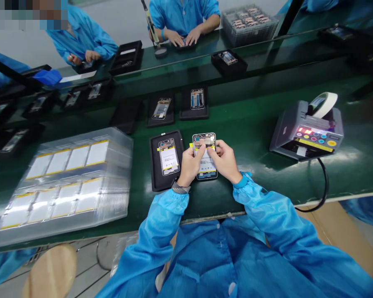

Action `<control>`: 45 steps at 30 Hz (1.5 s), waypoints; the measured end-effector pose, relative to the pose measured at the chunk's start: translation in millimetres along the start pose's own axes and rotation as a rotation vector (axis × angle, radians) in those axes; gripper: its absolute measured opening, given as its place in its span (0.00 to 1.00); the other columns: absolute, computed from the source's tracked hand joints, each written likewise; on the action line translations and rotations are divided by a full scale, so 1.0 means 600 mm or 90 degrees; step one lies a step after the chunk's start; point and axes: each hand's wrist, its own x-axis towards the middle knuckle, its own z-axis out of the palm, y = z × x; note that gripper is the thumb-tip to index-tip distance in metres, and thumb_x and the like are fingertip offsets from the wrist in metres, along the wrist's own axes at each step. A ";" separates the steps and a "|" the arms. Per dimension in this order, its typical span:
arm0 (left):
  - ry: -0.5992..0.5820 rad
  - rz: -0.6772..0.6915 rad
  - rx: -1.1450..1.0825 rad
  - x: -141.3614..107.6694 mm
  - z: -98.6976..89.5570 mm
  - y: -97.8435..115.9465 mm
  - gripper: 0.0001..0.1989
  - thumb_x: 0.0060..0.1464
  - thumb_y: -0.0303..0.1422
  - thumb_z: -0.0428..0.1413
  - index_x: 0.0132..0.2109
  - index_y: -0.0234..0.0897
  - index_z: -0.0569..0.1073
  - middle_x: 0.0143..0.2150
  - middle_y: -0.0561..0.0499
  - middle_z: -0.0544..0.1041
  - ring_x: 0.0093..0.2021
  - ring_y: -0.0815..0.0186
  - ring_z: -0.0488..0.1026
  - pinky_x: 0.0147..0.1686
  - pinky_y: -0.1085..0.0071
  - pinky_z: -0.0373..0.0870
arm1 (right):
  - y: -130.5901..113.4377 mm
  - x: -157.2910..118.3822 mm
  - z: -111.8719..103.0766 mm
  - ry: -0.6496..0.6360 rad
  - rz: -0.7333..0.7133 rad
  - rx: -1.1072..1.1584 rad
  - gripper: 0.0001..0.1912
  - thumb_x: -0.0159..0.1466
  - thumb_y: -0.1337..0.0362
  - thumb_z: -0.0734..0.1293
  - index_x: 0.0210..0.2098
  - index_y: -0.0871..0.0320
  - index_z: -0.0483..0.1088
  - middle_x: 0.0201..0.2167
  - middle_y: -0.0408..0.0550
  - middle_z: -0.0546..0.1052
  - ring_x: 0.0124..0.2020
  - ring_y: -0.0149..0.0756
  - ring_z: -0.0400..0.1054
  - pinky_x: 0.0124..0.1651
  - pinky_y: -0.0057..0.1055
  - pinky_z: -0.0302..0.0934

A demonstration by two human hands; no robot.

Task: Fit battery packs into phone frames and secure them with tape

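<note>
An opened phone (207, 166), its white battery and circuit board showing, is gripped at both sides above the green bench. My left hand (191, 163) closes on its left edge, thumb lying over the upper part of the battery. On the opposite edge my right hand (225, 161) holds the same phone, its thumb also pressing near the battery's top. The fingers under the phone are hidden. Just left of my hands, a second opened phone (169, 157) with a white battery lies in a black tray (155, 180).
Clear plastic trays of white batteries (118, 194) are stacked at left. A tape dispenser (307, 132) with a lit panel and cable stands at right. Beyond, black trays (194, 114) hold opened phones. Co-workers in blue sit across the green bench (245, 111).
</note>
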 end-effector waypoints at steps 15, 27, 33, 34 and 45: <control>0.029 0.021 0.030 0.002 0.001 0.001 0.21 0.52 0.48 0.65 0.38 0.32 0.81 0.34 0.47 0.81 0.30 0.66 0.74 0.29 0.73 0.69 | 0.006 -0.002 -0.003 -0.017 -0.004 -0.021 0.22 0.67 0.41 0.67 0.40 0.55 0.70 0.22 0.40 0.72 0.20 0.30 0.62 0.22 0.27 0.54; 0.112 0.070 0.095 -0.002 0.009 0.005 0.17 0.49 0.44 0.67 0.30 0.33 0.78 0.28 0.50 0.77 0.28 0.66 0.71 0.28 0.73 0.65 | 0.004 0.000 0.002 0.007 -0.038 -0.034 0.19 0.65 0.46 0.69 0.34 0.55 0.68 0.24 0.42 0.73 0.23 0.31 0.63 0.25 0.28 0.54; 0.109 0.047 0.065 -0.005 0.013 0.001 0.16 0.50 0.43 0.66 0.32 0.32 0.79 0.31 0.48 0.79 0.31 0.65 0.73 0.29 0.72 0.68 | 0.005 0.002 0.000 0.023 -0.025 -0.031 0.19 0.62 0.47 0.71 0.31 0.55 0.66 0.22 0.41 0.71 0.22 0.30 0.61 0.24 0.28 0.53; 0.092 0.038 0.053 -0.004 0.012 0.000 0.16 0.51 0.44 0.66 0.33 0.32 0.79 0.31 0.48 0.80 0.31 0.65 0.74 0.30 0.72 0.68 | 0.004 0.003 -0.001 0.020 -0.013 -0.018 0.20 0.62 0.46 0.72 0.31 0.55 0.66 0.22 0.41 0.71 0.22 0.31 0.62 0.24 0.28 0.54; 0.069 0.034 0.010 -0.001 0.007 0.000 0.19 0.49 0.46 0.67 0.31 0.31 0.79 0.30 0.48 0.79 0.28 0.68 0.71 0.26 0.74 0.65 | -0.005 0.008 -0.005 0.001 0.029 0.039 0.23 0.57 0.44 0.74 0.32 0.57 0.69 0.22 0.42 0.73 0.22 0.31 0.65 0.25 0.28 0.58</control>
